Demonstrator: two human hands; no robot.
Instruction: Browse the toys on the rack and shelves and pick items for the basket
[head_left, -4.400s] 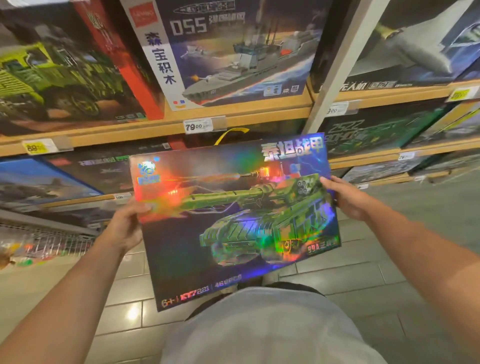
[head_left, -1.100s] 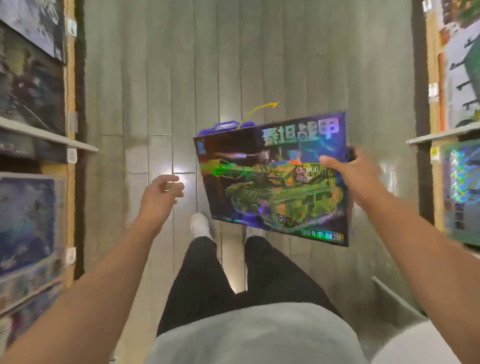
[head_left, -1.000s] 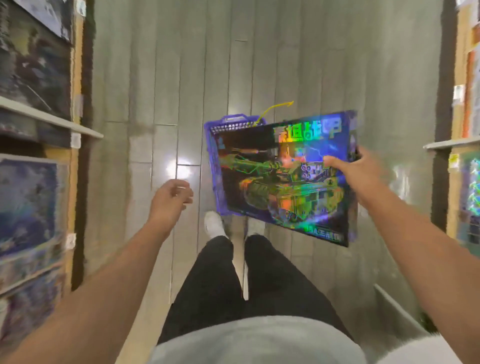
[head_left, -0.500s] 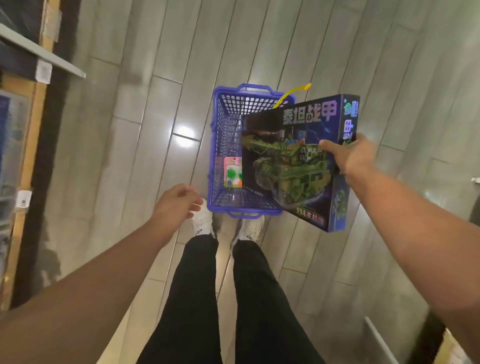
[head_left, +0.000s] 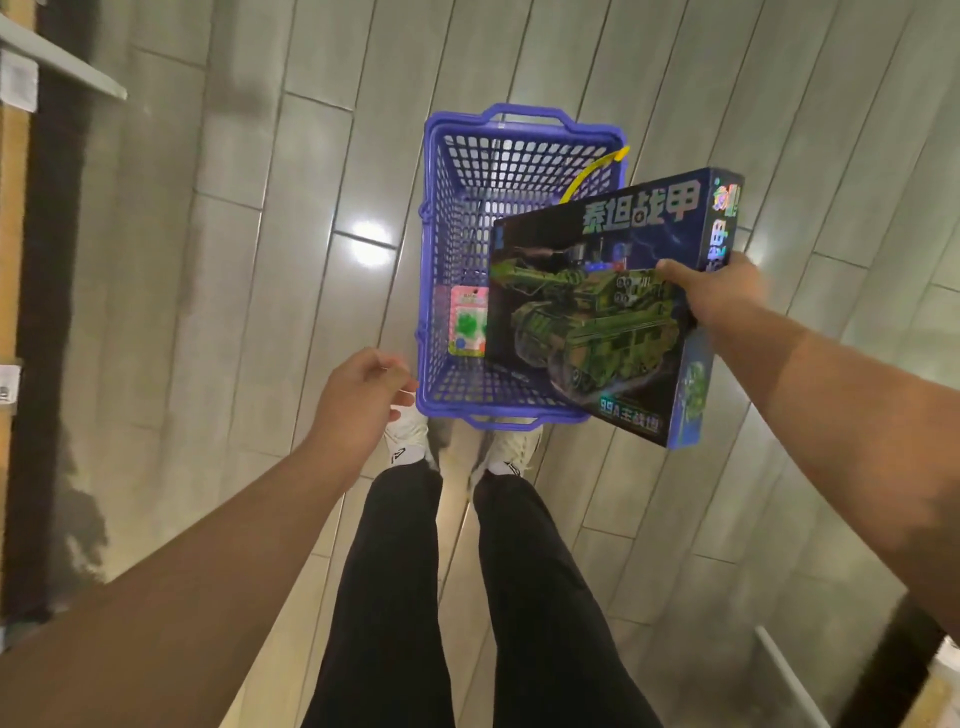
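A blue plastic basket (head_left: 457, 171) stands on the floor just ahead of my feet. Inside it lies a small pink-backed toy pack (head_left: 468, 322) with a green figure. My right hand (head_left: 722, 296) grips the right edge of a large dark blue tank toy box (head_left: 597, 306), held tilted over the basket's right half. The box hides that side of the basket and most of a yellow handle (head_left: 597, 169). My left hand (head_left: 358, 402) hangs beside the basket's near left corner, fingers loosely curled, holding nothing.
Grey tiled floor (head_left: 260, 260) surrounds the basket. A wooden shelf unit (head_left: 15, 234) with price tags runs along the left edge. Another shelf base (head_left: 924, 675) shows at the bottom right. My legs and white shoes (head_left: 410, 447) stand right behind the basket.
I turned away from the shelf and looked down at the floor. My left hand let go of the tank box. My right hand brought the box down over the basket.
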